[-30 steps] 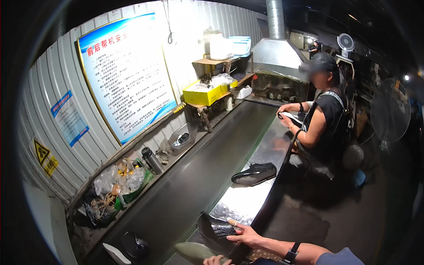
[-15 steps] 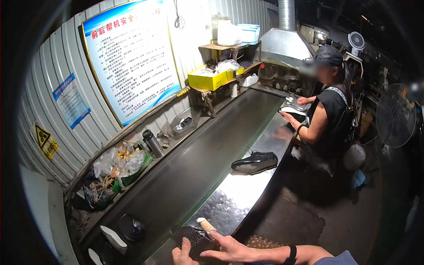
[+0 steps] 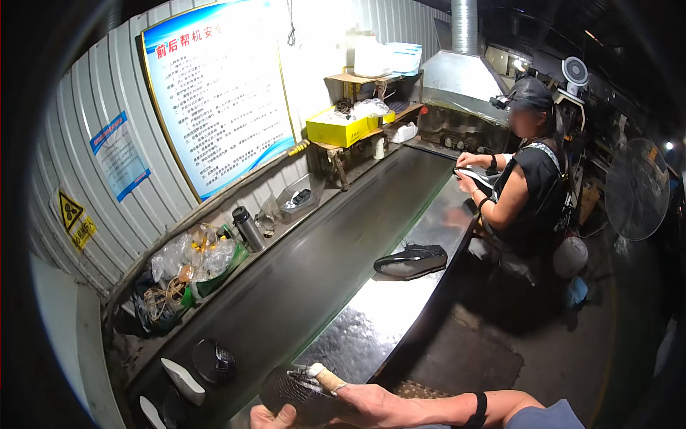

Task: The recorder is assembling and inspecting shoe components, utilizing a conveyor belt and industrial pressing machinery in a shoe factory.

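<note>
Low in the head view, my left hand [image 3: 274,417] grips the near edge of a black shoe [image 3: 289,392] with a textured, embossed-looking surface. My right hand [image 3: 368,406] holds the shoe's other side. One finger, wrapped in tan tape with a white tip, stretches over its top; the remaining fingers are partly hidden. Farther along, another black shoe [image 3: 411,263] lies on the shiny metal ledge [image 3: 361,322]. At the lower left, a dark shoe [image 3: 214,361] and a white shoe-shaped piece [image 3: 184,381] rest on the dark conveyor belt [image 3: 286,286].
Across the ledge a co-worker [image 3: 532,179] holds a white-soled shoe [image 3: 477,176] in both hands. A bag of plastic scraps [image 3: 196,264], a dark flask [image 3: 248,229] and a clear tray [image 3: 296,207] line the wall side. A yellow box [image 3: 343,129] sits on a shelf.
My hands and the textured shoe have shifted left and slightly down. The co-worker has brought both hands together on the white-soled shoe and raised it slightly.
</note>
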The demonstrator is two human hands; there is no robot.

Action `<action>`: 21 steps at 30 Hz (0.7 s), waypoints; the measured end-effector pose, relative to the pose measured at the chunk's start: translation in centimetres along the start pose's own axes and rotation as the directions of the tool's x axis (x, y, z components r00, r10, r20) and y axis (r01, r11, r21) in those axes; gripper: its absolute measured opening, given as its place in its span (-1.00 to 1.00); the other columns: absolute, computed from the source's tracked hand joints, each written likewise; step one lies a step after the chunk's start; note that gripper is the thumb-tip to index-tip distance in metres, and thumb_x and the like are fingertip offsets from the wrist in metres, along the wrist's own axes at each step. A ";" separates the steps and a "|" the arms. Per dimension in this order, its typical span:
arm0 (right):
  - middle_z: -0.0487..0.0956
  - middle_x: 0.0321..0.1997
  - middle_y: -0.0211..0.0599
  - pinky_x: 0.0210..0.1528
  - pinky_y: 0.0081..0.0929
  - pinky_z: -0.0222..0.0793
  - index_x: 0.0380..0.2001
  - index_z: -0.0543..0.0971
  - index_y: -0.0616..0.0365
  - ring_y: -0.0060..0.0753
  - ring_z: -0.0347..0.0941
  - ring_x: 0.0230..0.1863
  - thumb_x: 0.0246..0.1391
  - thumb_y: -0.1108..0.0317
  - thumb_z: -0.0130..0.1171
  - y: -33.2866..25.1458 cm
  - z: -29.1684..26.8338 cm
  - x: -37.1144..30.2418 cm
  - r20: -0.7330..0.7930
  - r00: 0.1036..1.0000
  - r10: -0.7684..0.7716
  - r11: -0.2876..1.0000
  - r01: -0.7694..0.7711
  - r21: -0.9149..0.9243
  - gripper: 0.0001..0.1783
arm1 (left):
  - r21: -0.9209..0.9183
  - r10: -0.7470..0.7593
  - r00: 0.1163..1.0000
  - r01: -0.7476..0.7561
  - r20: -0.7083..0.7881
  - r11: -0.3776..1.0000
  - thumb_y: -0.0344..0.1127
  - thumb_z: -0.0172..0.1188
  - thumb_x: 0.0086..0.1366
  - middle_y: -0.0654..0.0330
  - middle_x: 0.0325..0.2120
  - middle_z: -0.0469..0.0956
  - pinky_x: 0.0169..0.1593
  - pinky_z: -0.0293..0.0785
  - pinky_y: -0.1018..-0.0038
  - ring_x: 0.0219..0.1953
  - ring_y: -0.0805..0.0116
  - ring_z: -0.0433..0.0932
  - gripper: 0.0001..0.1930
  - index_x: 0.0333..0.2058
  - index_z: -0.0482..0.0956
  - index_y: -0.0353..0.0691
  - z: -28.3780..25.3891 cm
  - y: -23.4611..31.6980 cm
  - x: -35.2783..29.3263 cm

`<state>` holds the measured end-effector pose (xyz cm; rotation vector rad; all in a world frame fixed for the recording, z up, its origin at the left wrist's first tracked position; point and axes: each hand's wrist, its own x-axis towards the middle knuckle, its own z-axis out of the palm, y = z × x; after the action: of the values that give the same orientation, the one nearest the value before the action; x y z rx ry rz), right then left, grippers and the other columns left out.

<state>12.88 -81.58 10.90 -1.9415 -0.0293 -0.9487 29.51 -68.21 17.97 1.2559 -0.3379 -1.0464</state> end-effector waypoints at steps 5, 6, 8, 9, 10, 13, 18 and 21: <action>0.53 -0.19 0.06 -0.14 -0.34 0.49 0.03 0.34 0.38 -0.05 0.55 -0.22 0.02 0.46 0.33 1.0 1.9 0.7 0.042 0.994 0.098 0.987 -0.092 -0.134 -0.46 | -0.285 0.099 0.974 -0.155 -0.203 0.946 -0.23 0.23 0.28 0.10 -0.20 0.56 -0.08 0.50 0.33 -0.19 0.25 0.55 -0.69 -0.10 0.52 -0.31 0.9 -2.6 3.4; 0.54 -0.09 0.12 -0.08 -0.36 0.49 0.08 0.29 0.38 -0.02 0.57 -0.13 0.06 0.32 0.34 2.3 3.3 0.4 -0.028 0.997 -0.075 0.981 0.068 -0.184 -0.37 | -0.282 0.135 0.938 -0.230 -0.319 0.931 -0.13 0.28 0.23 0.07 -0.14 0.53 -0.03 0.48 0.31 -0.16 0.21 0.54 -0.55 -0.07 0.50 -0.37 2.1 -2.1 3.7; 0.54 -0.06 0.09 -0.03 -0.35 0.48 0.13 0.24 0.38 -0.04 0.57 -0.09 0.08 0.27 0.33 2.3 3.5 0.0 0.014 0.977 0.213 0.977 -0.212 -0.035 -0.32 | 0.020 0.395 0.773 -0.445 -0.497 0.896 -0.07 0.03 0.43 0.29 -0.44 0.56 -0.32 0.43 0.53 -0.45 0.51 0.47 -0.60 -0.33 0.57 -0.35 3.4 -3.2 5.0; 0.55 -0.04 0.06 0.02 -0.35 0.47 0.17 0.19 0.38 -0.06 0.57 -0.06 0.10 0.21 0.32 1.4 3.5 0.8 0.094 0.876 0.473 0.872 -0.481 0.095 -0.25 | 0.115 0.519 0.766 -0.518 -0.379 0.848 -0.09 0.03 0.43 0.34 -0.51 0.54 -0.37 0.38 0.57 -0.49 0.57 0.42 -0.60 -0.42 0.58 -0.34 2.0 -4.3 5.4; 0.58 -0.05 -0.07 0.08 -0.32 0.43 0.27 0.06 0.36 -0.14 0.55 -0.02 0.11 0.14 0.32 0.1 3.7 1.8 -0.006 0.841 0.541 0.817 -0.523 0.243 -0.12 | 0.296 0.628 0.687 -0.553 -0.365 0.778 -0.15 0.01 0.45 0.41 -0.61 0.49 -0.47 0.25 0.59 -0.54 0.65 0.32 -0.56 -0.54 0.55 -0.34 2.6 -4.5 5.4; 0.58 -0.15 -0.39 -0.16 -0.65 0.41 0.33 0.10 0.26 -0.63 0.49 -0.20 0.17 0.20 0.28 2.1 5.0 2.4 0.155 0.647 0.747 0.428 -0.646 0.632 -0.19 | 0.665 0.827 0.554 -0.584 -0.092 0.465 -0.36 0.07 0.37 0.15 -0.79 0.35 -0.60 0.17 0.38 -0.73 0.40 0.28 -0.60 -0.68 0.41 -0.36 0.0 -6.9 6.5; 0.45 -0.41 -0.66 -0.48 -0.80 0.19 0.19 0.35 0.12 -0.85 0.30 -0.47 0.18 0.35 0.26 1.5 3.8 3.3 0.043 0.483 0.875 0.254 -0.533 0.807 -0.46 | 0.594 0.879 0.475 -0.719 0.039 0.362 -0.36 0.04 0.37 0.12 -0.78 0.30 -0.62 0.12 0.37 -0.76 0.28 0.24 -0.61 -0.69 0.37 -0.32 2.2 -6.2 8.0; 0.43 -0.44 -0.63 -0.49 -0.73 0.15 0.07 0.42 0.19 -0.81 0.23 -0.49 0.21 0.34 0.23 2.3 4.0 3.6 -0.021 0.529 0.848 0.392 -0.600 0.697 -0.60 | 0.587 0.870 0.493 -0.699 -0.018 0.408 -0.21 0.04 0.39 0.18 -0.77 0.36 -0.62 0.15 0.38 -0.74 0.26 0.32 -0.55 -0.69 0.39 -0.27 0.3 -7.8 8.7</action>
<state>18.75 -81.08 10.40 -0.9005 0.6577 -0.5380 30.24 -74.84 8.42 1.4505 -0.9121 0.1530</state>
